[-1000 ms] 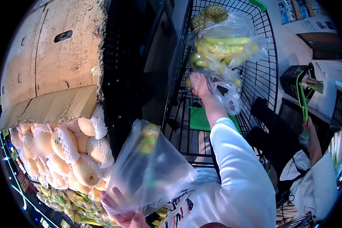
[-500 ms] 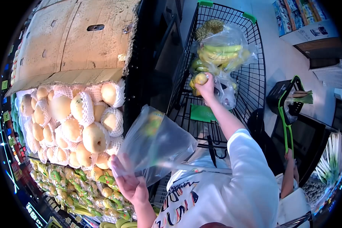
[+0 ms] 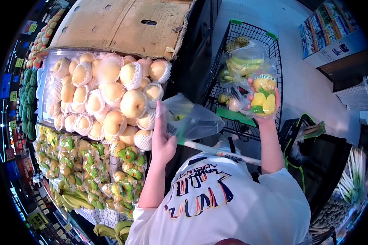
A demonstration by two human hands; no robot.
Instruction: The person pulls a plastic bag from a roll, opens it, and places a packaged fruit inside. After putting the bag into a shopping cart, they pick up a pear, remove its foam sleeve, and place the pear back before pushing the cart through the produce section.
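Note:
My right hand point(image 3: 270, 112) grips a printed bag of fruit point(image 3: 265, 96), raised over the shopping cart; its film shows yellow and green fruit pictures and part of the lettering "Fresh Fruit". On the left, my left hand point(image 3: 164, 141) is upright beside the pears, its fingers together and pointing up. A clear plastic bag point(image 3: 196, 118) hangs from it to the right, above the cart handle point(image 3: 221, 153). Just left of that hand lie large pale pears point(image 3: 133, 103) in white foam nets. Inside the cart point(image 3: 279, 61) are bagged bananas point(image 3: 245, 65) and a durian point(image 3: 238, 43).
A cardboard sheet point(image 3: 122, 24) lies behind the pears. Bagged fruit packs point(image 3: 90, 163) and loose bananas point(image 3: 71, 199) fill the nearer shelf. To the right are a black basket point(image 3: 288, 132), leeks point(image 3: 353, 173) and a stack of boxed goods point(image 3: 331, 34).
My right hand has lifted from inside the cart, turning the fruit bag's printed side into view. My left hand has moved up and right with the clear bag, its fingers closer together. The view has shifted.

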